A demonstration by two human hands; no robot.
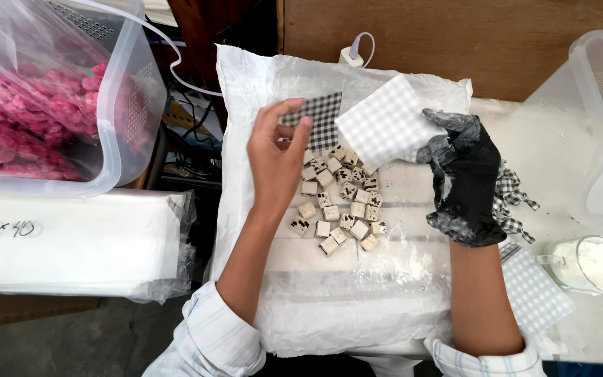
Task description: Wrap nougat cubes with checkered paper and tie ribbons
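Both hands' fingers seemingly pinch paper: left hand (277, 164) dark-checked sheet (319, 119), gloved right hand (463, 183) pale sheet (384, 124).

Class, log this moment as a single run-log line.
left hand: bare, pinching dark checked wrapper | right hand: black glove, holding light checked wrapper | speckled candy cubes: on white sack
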